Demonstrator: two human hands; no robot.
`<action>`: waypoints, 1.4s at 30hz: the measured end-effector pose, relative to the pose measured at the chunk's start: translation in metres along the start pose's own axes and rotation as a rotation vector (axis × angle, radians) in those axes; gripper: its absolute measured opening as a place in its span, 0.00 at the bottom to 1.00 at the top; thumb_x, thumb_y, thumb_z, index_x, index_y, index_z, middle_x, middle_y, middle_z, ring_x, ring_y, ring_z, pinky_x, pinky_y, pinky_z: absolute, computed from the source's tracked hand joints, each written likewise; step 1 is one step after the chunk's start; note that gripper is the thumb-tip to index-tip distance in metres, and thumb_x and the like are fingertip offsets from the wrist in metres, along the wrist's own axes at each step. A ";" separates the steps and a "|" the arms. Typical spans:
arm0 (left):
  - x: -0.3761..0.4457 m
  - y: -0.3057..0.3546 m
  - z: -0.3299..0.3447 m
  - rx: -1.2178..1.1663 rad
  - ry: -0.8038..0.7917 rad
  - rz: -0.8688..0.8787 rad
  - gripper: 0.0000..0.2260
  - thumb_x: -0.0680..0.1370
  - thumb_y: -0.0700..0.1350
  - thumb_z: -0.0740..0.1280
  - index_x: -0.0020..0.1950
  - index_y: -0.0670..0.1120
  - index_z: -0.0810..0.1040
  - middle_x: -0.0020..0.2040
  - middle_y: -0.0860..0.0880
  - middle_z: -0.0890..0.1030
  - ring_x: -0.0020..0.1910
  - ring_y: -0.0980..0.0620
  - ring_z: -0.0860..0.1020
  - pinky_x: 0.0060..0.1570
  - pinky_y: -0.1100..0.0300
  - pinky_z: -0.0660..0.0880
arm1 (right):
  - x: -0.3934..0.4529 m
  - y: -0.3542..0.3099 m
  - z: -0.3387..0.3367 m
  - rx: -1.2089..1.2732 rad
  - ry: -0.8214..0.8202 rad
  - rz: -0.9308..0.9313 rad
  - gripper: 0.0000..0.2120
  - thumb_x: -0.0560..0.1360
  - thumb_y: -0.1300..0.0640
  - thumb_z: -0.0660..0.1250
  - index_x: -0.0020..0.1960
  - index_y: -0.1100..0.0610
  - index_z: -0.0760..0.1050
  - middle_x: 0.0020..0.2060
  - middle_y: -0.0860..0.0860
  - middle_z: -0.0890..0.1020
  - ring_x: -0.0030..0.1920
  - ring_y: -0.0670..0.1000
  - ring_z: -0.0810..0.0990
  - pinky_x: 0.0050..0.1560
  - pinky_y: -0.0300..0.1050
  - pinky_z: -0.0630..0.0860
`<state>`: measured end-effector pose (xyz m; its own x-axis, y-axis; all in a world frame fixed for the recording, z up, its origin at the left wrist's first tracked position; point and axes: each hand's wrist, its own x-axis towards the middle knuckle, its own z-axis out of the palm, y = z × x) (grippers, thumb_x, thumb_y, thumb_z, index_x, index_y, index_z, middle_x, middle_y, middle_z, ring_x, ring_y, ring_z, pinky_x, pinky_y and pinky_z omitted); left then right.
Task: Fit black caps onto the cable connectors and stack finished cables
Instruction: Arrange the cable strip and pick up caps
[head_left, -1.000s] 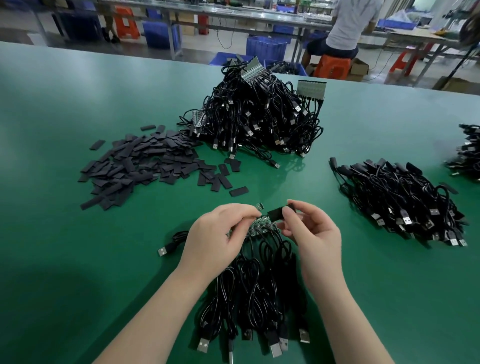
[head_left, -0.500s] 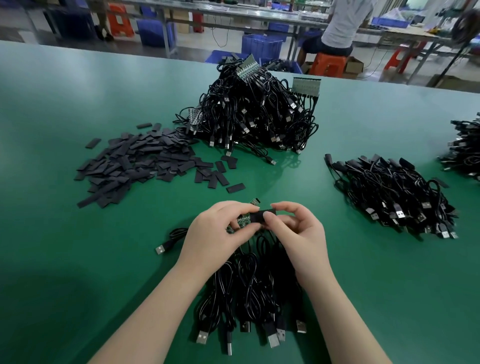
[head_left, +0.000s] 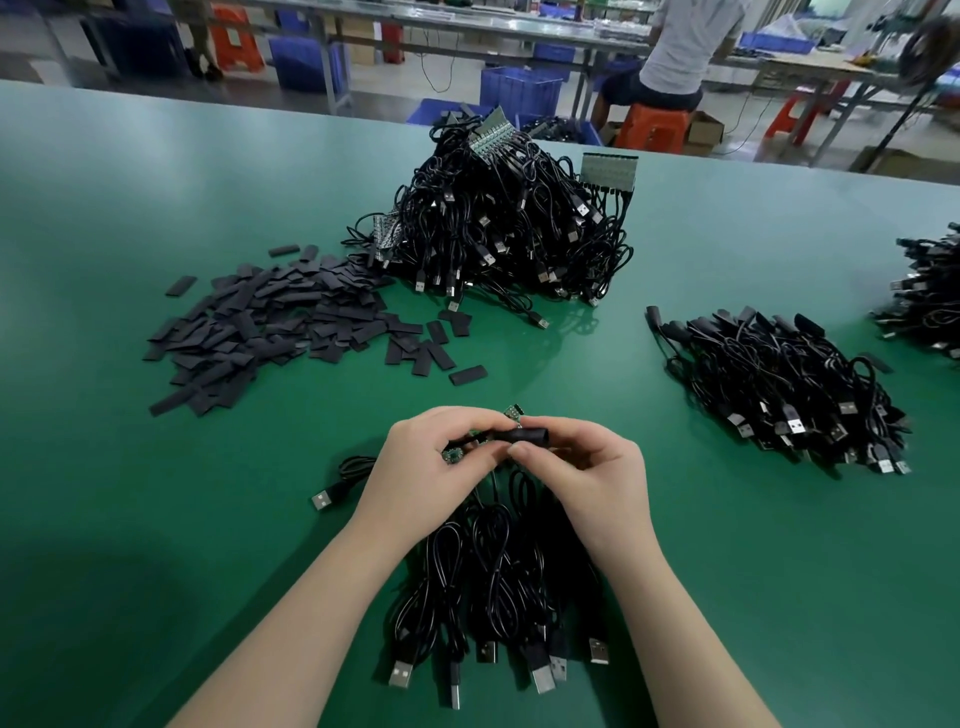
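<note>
My left hand pinches a row of small green connector boards joined to a bundle of black USB cables that lies toward me. My right hand grips a black cap, held level against the boards' right end; how far it sits over a connector is hidden by my fingers. A spread of loose black caps lies at the left. A large heap of uncapped cables rises at the back centre. A pile of capped cables lies at the right.
The work lies on a green table. Another cable pile sits at the far right edge. A loose USB plug lies left of my left hand. Beyond the table a person sits on an orange stool among blue crates.
My right hand brought the black cap leftward from just apart to against the connector boards in my left hand. Both hands closed together; the cap lies level between them.
</note>
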<state>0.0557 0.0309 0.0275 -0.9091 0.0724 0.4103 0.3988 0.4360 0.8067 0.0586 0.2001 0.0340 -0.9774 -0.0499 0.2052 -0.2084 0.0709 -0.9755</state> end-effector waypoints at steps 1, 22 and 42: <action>0.000 -0.001 0.000 -0.001 0.004 0.000 0.13 0.72 0.45 0.72 0.48 0.64 0.81 0.50 0.67 0.81 0.51 0.64 0.79 0.52 0.69 0.74 | 0.000 0.000 0.000 -0.024 -0.002 -0.009 0.14 0.67 0.59 0.79 0.48 0.42 0.85 0.42 0.47 0.87 0.45 0.51 0.85 0.54 0.52 0.81; 0.000 -0.004 0.003 0.057 0.044 -0.089 0.13 0.74 0.46 0.73 0.53 0.64 0.81 0.50 0.68 0.81 0.53 0.67 0.78 0.54 0.70 0.74 | 0.002 0.002 0.000 0.066 0.147 -0.051 0.11 0.73 0.62 0.74 0.43 0.45 0.84 0.43 0.49 0.87 0.47 0.50 0.86 0.48 0.37 0.79; 0.001 -0.004 -0.002 0.144 -0.020 -0.051 0.14 0.73 0.59 0.72 0.57 0.62 0.80 0.48 0.69 0.82 0.55 0.70 0.75 0.69 0.69 0.55 | 0.003 -0.007 -0.010 -0.019 -0.044 -0.017 0.15 0.72 0.65 0.75 0.43 0.43 0.84 0.41 0.46 0.87 0.42 0.44 0.85 0.45 0.33 0.77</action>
<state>0.0538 0.0279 0.0256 -0.9304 0.0640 0.3610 0.3323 0.5634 0.7564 0.0570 0.2097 0.0424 -0.9714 -0.0950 0.2175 -0.2258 0.0886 -0.9701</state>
